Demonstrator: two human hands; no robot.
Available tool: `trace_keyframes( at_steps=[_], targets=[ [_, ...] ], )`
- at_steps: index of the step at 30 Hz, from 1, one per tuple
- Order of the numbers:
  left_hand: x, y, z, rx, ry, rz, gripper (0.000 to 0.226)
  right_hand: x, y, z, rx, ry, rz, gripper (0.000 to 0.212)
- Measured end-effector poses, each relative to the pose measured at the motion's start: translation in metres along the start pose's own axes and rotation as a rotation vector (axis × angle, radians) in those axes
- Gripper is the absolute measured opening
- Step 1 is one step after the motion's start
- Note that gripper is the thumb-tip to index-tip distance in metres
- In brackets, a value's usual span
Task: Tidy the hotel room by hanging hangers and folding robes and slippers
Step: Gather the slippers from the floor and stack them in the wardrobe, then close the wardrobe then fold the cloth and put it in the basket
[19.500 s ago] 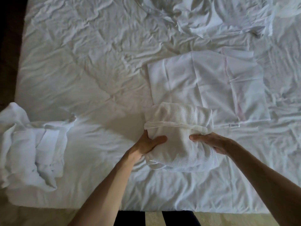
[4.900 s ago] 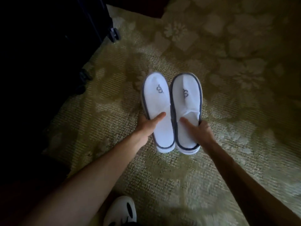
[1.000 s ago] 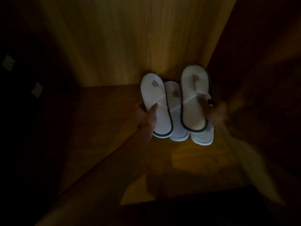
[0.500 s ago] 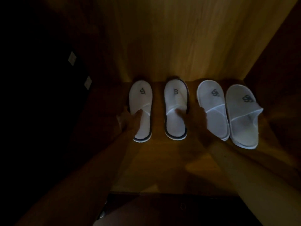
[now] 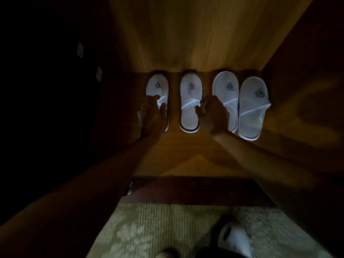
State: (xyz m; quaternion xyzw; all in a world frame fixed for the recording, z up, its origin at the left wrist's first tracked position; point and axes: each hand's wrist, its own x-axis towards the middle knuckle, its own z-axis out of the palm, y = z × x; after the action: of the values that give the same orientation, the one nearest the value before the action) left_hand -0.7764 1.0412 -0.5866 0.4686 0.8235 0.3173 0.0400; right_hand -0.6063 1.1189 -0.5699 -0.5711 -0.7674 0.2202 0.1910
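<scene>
White terry slippers, 4 in a row, sat toes-to-back-wall on the wooden closet floor: far-left slipper and second slipper w/ dark edging, third slipper and far-right slipper all white. Light was very dim; the left side of the closet was nearly black, only 2 pale patches visible there, can't tell what they were. Left hand covered the heel half of the far-left slipper, fingers lying over its strap w/ thumb on the inner edge; grip vs. mere rest couldn't be told thru blur and dark. Right hand lay between the second and third slippers, hiding part of the third's strap; fingers curled at the second's strap, pinch or not unclear. Logos on the toes too smeared to read. Vs. half a sec earlier: same 4 slippers, same order, both hands on the same pair, pair pushed nearer the back wall, camera pulled back so patterned carpet and a white-shod foot, cut off at the bottom edge, showed. Count: 4 slippers, 2 hands, 1 foot.
</scene>
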Motion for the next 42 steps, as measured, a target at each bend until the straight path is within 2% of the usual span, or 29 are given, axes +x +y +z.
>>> trace_keyframes(
  at_steps=[3,6,12,16,20,24,27,31,38,42],
  targets=[
    [-0.016,0.05,-0.071,-0.022,-0.185,-0.063,0.041,-0.021,-0.039,-0.073,-0.079,-0.093,0.031,0.03],
    [-0.021,0.101,-0.143,0.005,-0.258,-0.038,0.062,-0.038,-0.079,-0.153,-0.119,-0.11,-0.003,0.035],
    [-0.014,0.212,-0.271,-0.079,-0.311,-0.075,0.047,-0.052,-0.167,-0.321,-0.089,-0.119,-0.007,0.029],
    [-0.001,0.28,-0.352,-0.115,-0.323,0.007,0.055,-0.057,-0.224,-0.419,-0.07,-0.114,0.0,0.029],
    [0.016,0.338,-0.423,-0.146,-0.259,0.107,0.045,-0.064,-0.271,-0.493,-0.055,-0.101,-0.023,0.033],
    [0.019,0.38,-0.493,-0.169,-0.258,0.171,0.041,-0.085,-0.313,-0.551,-0.046,-0.104,-0.012,0.034],
    [0.016,0.399,-0.545,-0.148,-0.277,0.157,0.043,-0.109,-0.347,-0.591,-0.014,-0.096,-0.011,0.034],
    [0.004,0.42,-0.62,-0.187,-0.206,0.128,0.045,-0.148,-0.394,-0.639,0.021,-0.087,-0.012,0.035],
    [0.005,0.441,-0.744,-0.068,-0.21,0.251,0.033,-0.184,-0.481,-0.685,-0.039,-0.15,-0.241,0.04],
    [0.007,0.44,-0.8,0.032,-0.16,0.194,0.022,-0.189,-0.521,-0.69,-0.013,-0.191,-0.332,0.035]
  ],
)
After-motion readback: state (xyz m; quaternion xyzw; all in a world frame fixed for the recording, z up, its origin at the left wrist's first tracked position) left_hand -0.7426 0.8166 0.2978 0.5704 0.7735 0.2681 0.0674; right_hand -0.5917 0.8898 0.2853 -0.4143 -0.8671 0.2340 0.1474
